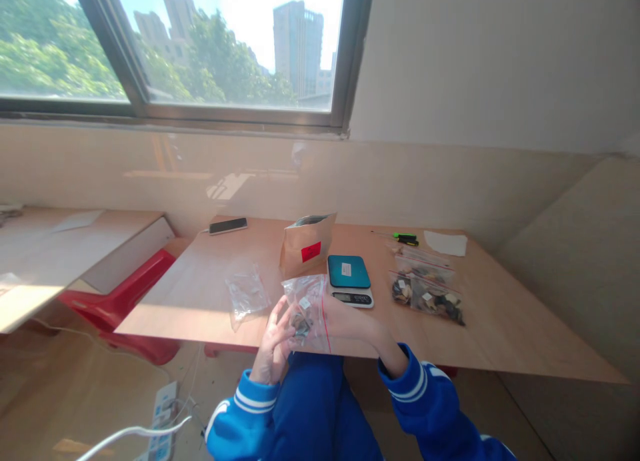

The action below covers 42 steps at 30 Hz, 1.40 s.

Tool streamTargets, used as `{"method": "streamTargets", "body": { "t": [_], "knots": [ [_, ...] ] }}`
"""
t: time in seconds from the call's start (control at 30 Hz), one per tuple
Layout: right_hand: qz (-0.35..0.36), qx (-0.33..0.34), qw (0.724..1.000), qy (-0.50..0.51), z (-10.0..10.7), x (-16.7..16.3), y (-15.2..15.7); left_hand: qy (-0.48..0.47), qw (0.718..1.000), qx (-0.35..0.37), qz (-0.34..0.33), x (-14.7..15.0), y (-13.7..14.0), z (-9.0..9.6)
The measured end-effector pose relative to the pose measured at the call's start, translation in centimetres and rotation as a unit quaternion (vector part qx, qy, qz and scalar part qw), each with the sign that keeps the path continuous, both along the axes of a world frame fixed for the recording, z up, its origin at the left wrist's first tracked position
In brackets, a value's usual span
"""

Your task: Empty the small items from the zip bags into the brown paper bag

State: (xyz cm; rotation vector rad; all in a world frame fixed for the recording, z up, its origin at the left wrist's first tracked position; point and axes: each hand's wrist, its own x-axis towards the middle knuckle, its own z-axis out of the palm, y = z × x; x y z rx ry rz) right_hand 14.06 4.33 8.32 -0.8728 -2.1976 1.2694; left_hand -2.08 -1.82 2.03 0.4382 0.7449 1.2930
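Note:
A clear zip bag (306, 304) with a red seal line and dark pieces inside is held up at the table's front edge. My left hand (275, 334) grips it from the left, fingers bent against the plastic. My right hand (345, 320) is at the bag's right side by the red seal line; its fingertips are hidden by the bag. Just behind stands an open brown paper pouch (307, 244) with a red label. A kitchen scale (349, 278) with a teal top and white base lies to its right. Another clear plastic bag (247, 293) rests flat on the left.
Several filled zip bags (427, 291) lie on the right of the table (505, 321). Behind them are screwdrivers (406, 238) and white paper (445, 243). A phone (228, 226) lies at the back left. A red chair (125, 294) stands left, with a power strip (164, 414) below.

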Motion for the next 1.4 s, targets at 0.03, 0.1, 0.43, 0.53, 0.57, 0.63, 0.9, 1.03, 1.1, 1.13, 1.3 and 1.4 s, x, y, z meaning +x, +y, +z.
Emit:
{"method": "streamTargets", "body": {
  "t": [0.03, 0.1, 0.43, 0.53, 0.57, 0.63, 0.9, 1.03, 1.1, 1.13, 1.3, 1.4],
  "knots": [
    [0.005, -0.002, 1.000, -0.001, 0.1, 0.1, -0.1, 0.006, 1.000, -0.013, 0.008, 0.0, 0.0, 0.1],
    [0.012, -0.005, 1.000, -0.001, 0.2, 0.4, -0.1, 0.020, 0.999, -0.026, 0.019, 0.1, -0.1, 0.4],
    [0.059, -0.058, 0.996, -0.011, -0.2, 1.2, -0.1, 0.050, 0.999, 0.021, 0.001, 0.8, -0.3, 0.3],
    [0.072, -0.060, 0.996, -0.009, -0.1, 1.2, -0.2, 0.052, 0.998, 0.028, -0.018, 1.0, -0.4, 0.4],
    [0.062, -0.065, 0.996, -0.010, -0.1, 1.3, -0.3, 0.050, 0.998, 0.031, -0.023, 1.1, -0.5, 0.5],
    [0.034, -0.072, 0.997, -0.016, -0.2, 1.3, -0.4, 0.038, 0.998, 0.031, -0.024, 1.0, -0.6, 0.5],
    [0.034, -0.108, 0.993, 0.014, -0.5, 1.3, -0.3, -0.042, 0.996, 0.056, -0.063, -0.1, -1.0, -0.1],
    [0.073, -0.120, 0.990, 0.028, -0.3, 1.4, -0.4, 0.001, 0.997, 0.050, -0.061, 0.0, -1.0, -0.2],
    [0.074, -0.102, 0.992, 0.017, -0.2, 1.5, -0.4, 0.012, 0.997, 0.049, -0.060, 0.2, -1.0, 0.0],
    [0.075, -0.095, 0.993, 0.010, -0.2, 1.6, -0.4, 0.016, 0.997, 0.052, -0.058, 0.3, -1.0, 0.1],
    [0.069, -0.095, 0.993, -0.012, -0.2, 1.5, -0.6, 0.043, 0.997, 0.052, -0.038, 0.4, -1.0, 0.3],
    [0.030, -0.083, 0.996, -0.017, 0.2, 1.2, -0.8, 0.052, 0.997, 0.031, -0.037, 0.2, -0.9, 0.2]
  ]
}}
